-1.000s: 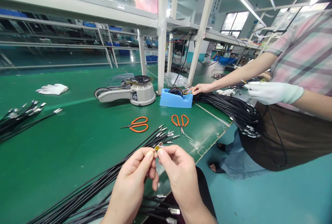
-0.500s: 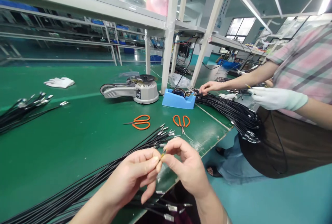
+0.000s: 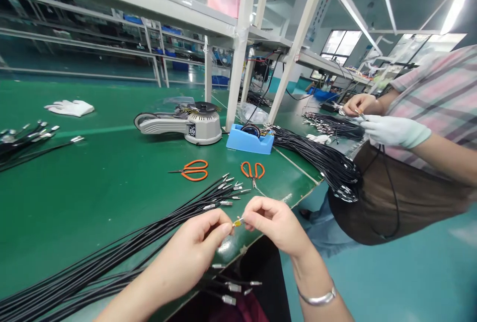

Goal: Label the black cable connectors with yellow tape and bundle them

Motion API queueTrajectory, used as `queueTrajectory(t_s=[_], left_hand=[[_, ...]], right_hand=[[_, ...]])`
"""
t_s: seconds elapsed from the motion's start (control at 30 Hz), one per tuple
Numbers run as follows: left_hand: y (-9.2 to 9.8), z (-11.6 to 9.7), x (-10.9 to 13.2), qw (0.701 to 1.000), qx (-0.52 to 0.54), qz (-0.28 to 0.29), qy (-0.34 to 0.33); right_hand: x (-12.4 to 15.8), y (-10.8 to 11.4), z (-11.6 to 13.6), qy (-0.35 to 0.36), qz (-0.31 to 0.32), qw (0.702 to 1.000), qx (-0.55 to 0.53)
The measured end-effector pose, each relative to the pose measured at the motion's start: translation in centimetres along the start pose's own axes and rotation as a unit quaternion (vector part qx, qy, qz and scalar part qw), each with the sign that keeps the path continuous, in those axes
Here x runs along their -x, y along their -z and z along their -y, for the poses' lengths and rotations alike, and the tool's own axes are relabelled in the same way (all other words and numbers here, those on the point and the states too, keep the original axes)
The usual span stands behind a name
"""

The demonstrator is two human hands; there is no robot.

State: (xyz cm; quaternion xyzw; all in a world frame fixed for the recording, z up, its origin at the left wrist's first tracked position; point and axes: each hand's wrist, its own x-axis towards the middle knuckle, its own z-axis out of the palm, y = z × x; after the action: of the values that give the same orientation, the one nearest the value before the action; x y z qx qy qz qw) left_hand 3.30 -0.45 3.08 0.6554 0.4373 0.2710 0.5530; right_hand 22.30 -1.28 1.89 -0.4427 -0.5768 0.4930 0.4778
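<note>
We've got a glove (image 3: 70, 108) far left, then black cables (image 3: 145, 240) across the green bench (image 3: 100, 183). Our left hand (image 3: 199, 242) pinches the yellow end of a connector (image 3: 239, 222), which sits between our hands near the bench edge. Blue dispenser (image 3: 249, 142) and scissors (image 3: 254, 172) beyond. Our right hand (image 3: 275, 221) pinches the connector's metal end. Co-worker's gloved hand (image 3: 397, 130) far right.

The head view looks forward and down, past the nearby fingers (image 3: 219, 232), across the green table (image 3: 93, 178).
</note>
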Motion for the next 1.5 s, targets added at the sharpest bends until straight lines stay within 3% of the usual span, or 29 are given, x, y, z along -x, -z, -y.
queueTrajectory(t_s=[0.13, 0.3, 0.4, 0.57, 0.63, 0.73, 0.8, 0.97, 1.1, 1.27, 1.5], left_hand=[[-0.8, -0.6, 0.1, 0.999, -0.043, -0.003, -0.03], [-1.6, -1.1, -0.1, 0.997, -0.063, 0.012, -0.037], [-2.1, -1.1, -0.1, 0.997, -0.061, 0.013, -0.051], [-1.8, -0.9, -0.1, 0.996, -0.056, 0.066, -0.019], [-0.8, -0.5, 0.2, 0.997, -0.059, 0.041, -0.01], [1.2, 0.6, 1.1, 0.993, -0.096, -0.068, -0.004], [2.2, 1.6, 1.9, 0.983, -0.157, -0.095, -0.009], [1.6, 2.8, 2.7, 0.969, -0.244, 0.0, -0.046], [-0.3, 1.6, 1.7, 0.975, -0.219, 0.005, -0.039], [-1.8, -0.1, 0.4, 0.973, -0.22, 0.061, -0.013], [-2.5, 0.3, -0.4, 0.985, -0.108, 0.134, 0.031]], right_hand=[[0.6, -0.1, -0.1, -0.042, -0.013, 0.999, 0.025], [1.6, -0.3, -0.2, -0.024, -0.024, 0.998, 0.044], [2.3, 0.2, 0.0, -0.008, 0.0, 0.997, 0.075], [2.8, 0.8, -0.8, -0.06, 0.016, 0.998, 0.022], [2.7, 0.8, -1.4, -0.077, -0.01, 0.997, -0.006], [2.8, 0.8, -2.2, -0.085, -0.056, 0.995, -0.006], [2.9, 0.9, -2.5, -0.086, -0.064, 0.994, 0.005], [3.2, 0.8, -2.7, -0.078, -0.076, 0.994, 0.019], [3.8, 0.5, -2.3, -0.085, -0.078, 0.993, 0.033], [4.6, 0.3, -1.8, -0.112, -0.089, 0.989, 0.027], [5.4, 0.1, -2.0, -0.131, -0.099, 0.986, 0.015]])
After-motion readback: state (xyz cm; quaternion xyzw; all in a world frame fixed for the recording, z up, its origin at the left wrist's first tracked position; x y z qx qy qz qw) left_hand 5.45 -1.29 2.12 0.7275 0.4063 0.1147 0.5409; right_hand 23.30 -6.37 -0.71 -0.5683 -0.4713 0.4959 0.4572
